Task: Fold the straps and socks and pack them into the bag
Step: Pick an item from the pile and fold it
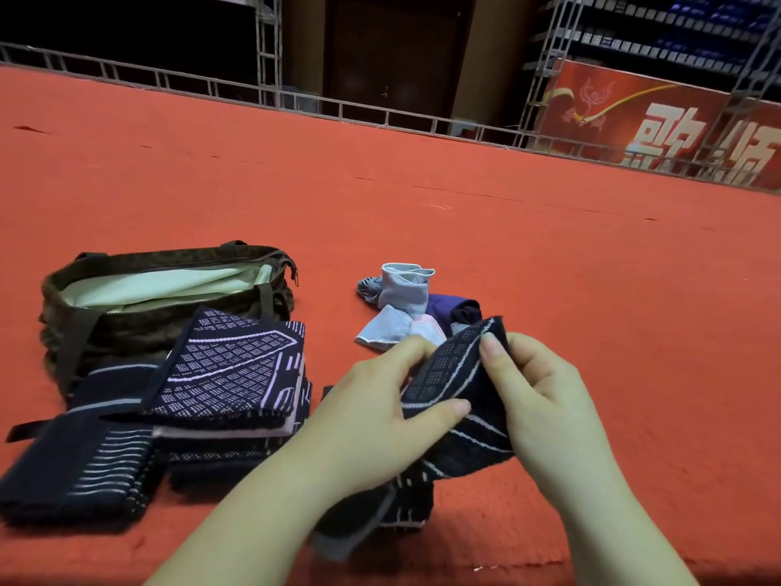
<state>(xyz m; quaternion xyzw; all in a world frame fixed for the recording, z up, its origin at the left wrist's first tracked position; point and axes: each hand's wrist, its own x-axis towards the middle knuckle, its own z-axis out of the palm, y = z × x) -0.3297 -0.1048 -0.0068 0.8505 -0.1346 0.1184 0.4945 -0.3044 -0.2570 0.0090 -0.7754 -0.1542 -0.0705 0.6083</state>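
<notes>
Navy patterned strap pinched by left hand and right hand, mid-fold | bag gaping mid-left, ready | socks waiting centre

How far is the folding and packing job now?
Partly done. Several dark patterned straps lie folded in a stack in front of the open bag, not yet packed. The left hand and right hand both grip another dark strap, being folded. The light socks lie in a loose pile behind. From this view, the bag's pale lining shows nothing inside.
</notes>
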